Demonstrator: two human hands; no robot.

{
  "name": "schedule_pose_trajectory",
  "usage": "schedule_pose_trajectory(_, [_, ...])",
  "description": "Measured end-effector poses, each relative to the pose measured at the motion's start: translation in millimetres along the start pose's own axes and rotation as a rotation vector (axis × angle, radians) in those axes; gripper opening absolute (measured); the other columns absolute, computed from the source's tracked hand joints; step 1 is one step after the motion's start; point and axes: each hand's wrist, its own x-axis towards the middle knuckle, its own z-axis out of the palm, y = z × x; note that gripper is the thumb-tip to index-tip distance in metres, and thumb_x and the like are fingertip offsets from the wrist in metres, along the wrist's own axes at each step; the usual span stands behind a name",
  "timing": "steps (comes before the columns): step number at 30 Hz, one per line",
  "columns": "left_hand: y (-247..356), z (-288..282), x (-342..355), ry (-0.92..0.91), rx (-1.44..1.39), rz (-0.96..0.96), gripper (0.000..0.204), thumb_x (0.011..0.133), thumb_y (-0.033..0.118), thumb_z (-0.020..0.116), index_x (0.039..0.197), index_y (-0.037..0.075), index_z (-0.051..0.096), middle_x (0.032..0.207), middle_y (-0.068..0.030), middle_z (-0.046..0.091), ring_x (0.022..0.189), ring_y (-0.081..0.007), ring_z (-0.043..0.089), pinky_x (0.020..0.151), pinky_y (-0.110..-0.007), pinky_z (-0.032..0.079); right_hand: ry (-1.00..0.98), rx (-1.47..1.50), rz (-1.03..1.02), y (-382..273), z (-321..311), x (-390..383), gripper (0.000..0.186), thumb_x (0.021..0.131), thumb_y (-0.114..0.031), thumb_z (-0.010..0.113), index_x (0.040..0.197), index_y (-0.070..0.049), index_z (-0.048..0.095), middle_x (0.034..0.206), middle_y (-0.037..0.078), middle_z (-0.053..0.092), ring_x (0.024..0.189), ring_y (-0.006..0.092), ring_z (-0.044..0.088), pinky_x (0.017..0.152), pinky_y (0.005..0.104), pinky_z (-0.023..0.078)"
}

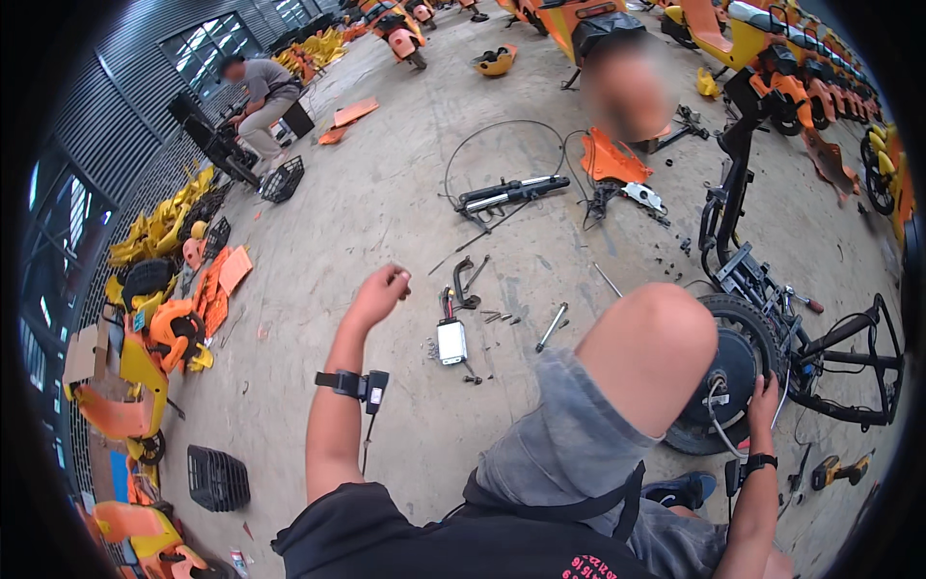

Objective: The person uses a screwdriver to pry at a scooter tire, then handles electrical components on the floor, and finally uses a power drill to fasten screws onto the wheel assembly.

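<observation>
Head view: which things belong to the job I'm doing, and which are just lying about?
Probably part of the job:
- round black-tyred wheel, with your right hand at its edge
- black tubular metal frame beside it
- possibly the yellow-and-black cordless drill nearby

Seemingly just lying about:
- black lattice basket, lower left
- flat orange panel, farther off
- yellow-and-orange rounded shell, also farther off

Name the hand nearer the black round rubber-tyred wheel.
Right. The right hand touches the wheel at its right edge; the left hand is raised, well off to the wheel's left.
</observation>
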Motion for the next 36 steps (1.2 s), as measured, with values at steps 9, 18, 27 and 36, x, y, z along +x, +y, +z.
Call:
schedule_pose_trajectory(9, [-244,188,-55,-0.037,-0.121,-0.559,0.031,0.094,0.021,0.056,0.114,-0.001,0.063,0.088,-0.0161,0.072,0.071,-0.0229,0.072,0.067,-0.039,0.057,0.084,-0.046,-0.024,52,-17,17,0.052,0.104,-0.033,0.051,0.140,0.005,0.047,0.136,0.024,0.057,0.125,0.0360,0.056,0.107,0.0399,0.041])
schedule_pose_trajectory(18, [-207,268,-54,0.158,0.035,-0.420,0.031,0.089,0.023,0.058,0.113,0.005,0.065,0.099,-0.0248,0.070,0.096,-0.0397,0.067,0.086,-0.047,0.053,0.082,-0.004,0.032,30,-41,-5,0.049,0.104,-0.031,0.051,0.138,0.004,0.048,0.128,0.024,0.060,0.116,0.0338,0.060,0.099,0.0401,0.045])
schedule_pose_trajectory(27, [-246,205,-31,0.351,0.635,-0.014,0.054,0.093,0.032,0.060,0.138,0.005,0.050,0.152,-0.0191,0.039,0.144,-0.0380,0.031,0.117,-0.052,0.024,-0.115,0.113,0.049,-31,-28,-26,0.044,0.101,-0.021,0.055,0.138,0.002,0.048,0.131,0.018,0.060,0.114,0.0255,0.061,0.097,0.0360,0.046])
schedule_pose_trajectory(36, [-261,263,-36,0.449,0.385,-0.029,0.039,0.090,0.020,0.064,0.124,0.003,0.057,0.133,-0.0181,0.053,0.131,-0.0388,0.042,0.110,-0.051,0.032,-0.175,0.426,0.126,95,-58,-23,0.046,0.099,-0.021,0.057,0.139,-0.001,0.050,0.137,0.015,0.058,0.122,0.0220,0.056,0.101,0.0354,0.044])
